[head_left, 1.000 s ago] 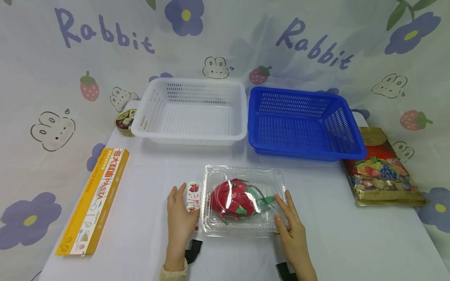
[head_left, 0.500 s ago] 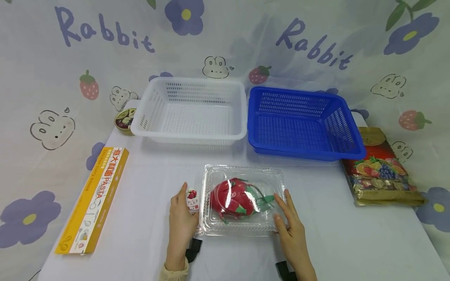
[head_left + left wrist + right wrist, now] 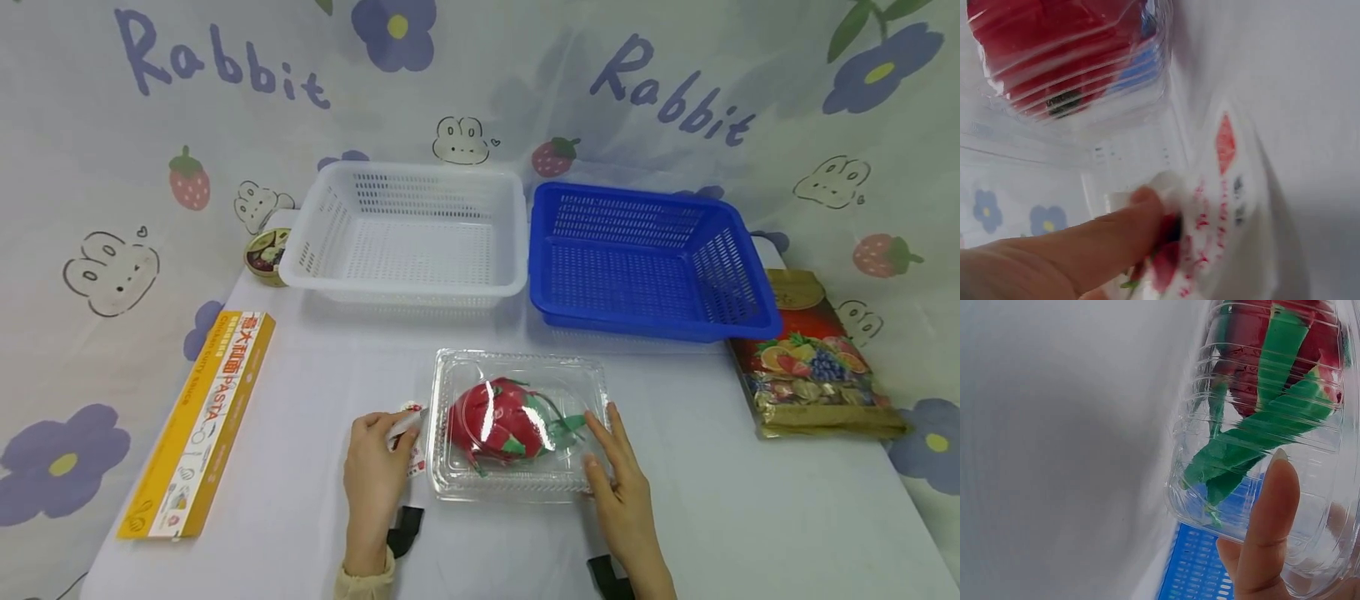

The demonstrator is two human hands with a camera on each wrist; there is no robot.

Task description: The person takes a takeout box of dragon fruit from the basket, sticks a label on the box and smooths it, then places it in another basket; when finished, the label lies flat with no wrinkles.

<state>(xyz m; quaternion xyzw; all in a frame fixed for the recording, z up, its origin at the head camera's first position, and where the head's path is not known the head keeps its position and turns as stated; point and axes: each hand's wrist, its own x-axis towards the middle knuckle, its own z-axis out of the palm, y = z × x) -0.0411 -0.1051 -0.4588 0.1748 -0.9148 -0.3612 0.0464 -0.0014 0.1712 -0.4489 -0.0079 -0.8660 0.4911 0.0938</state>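
A clear plastic clamshell box [image 3: 517,490], lid down, stands in front of me with a red dragon fruit [image 3: 498,421] with green tips inside. At its left side, my left hand [image 3: 369,479] pinches a white strip of fruit labels [image 3: 416,461] between thumb and fingers. Part of the strip curls up off the table; the left wrist view shows red and black print and a fruit picture on the label paper [image 3: 1225,231]. My right hand [image 3: 628,496] rests its fairly straight fingers on the right side of the box, with the thumb [image 3: 1269,519] against the clear plastic.
Behind the box stand a white basket [image 3: 416,290] and a blue basket [image 3: 652,325]. To the left lie a yellow pasta box [image 3: 198,429] and a round tin [image 3: 264,257]. A red and gold fruit-print bag [image 3: 821,367] lies at the right.
My left hand has turned and its fingers have closed on the label strip, whose end has come up off the table. The right hand and the box have stayed put.
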